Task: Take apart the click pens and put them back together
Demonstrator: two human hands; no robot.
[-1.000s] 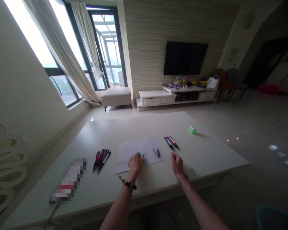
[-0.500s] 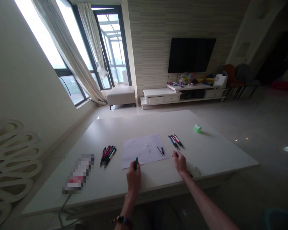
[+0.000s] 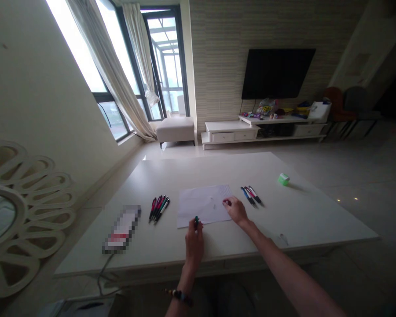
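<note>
My left hand (image 3: pixel 194 240) is closed around a green pen barrel (image 3: pixel 196 219), whose end sticks up above the fingers at the near edge of a white sheet of paper (image 3: pixel 194 207). My right hand (image 3: pixel 236 210) reaches over the paper's right side with its fingertips pinched; something dark shows at them, too small to make out. It covers the spot where two thin dark pen parts lay. Two tiny pieces (image 3: pixel 214 206) rest on the sheet. Right of the paper lie several pens (image 3: pixel 251 196), blue, red and white with black grips.
Another bunch of pens (image 3: pixel 159 209) lies left of the paper. Farther left is a blurred-out device (image 3: pixel 123 229) with a cable running off the table (image 3: pixel 145 255). A small green box (image 3: pixel 283 179) stands at the right. A clear thin item (image 3: pixel 284 239) is near the front edge.
My right hand has moved left and away from me, from the table onto the paper, over the dark pen parts. The left hand still holds the green barrel. The view has shifted left.
</note>
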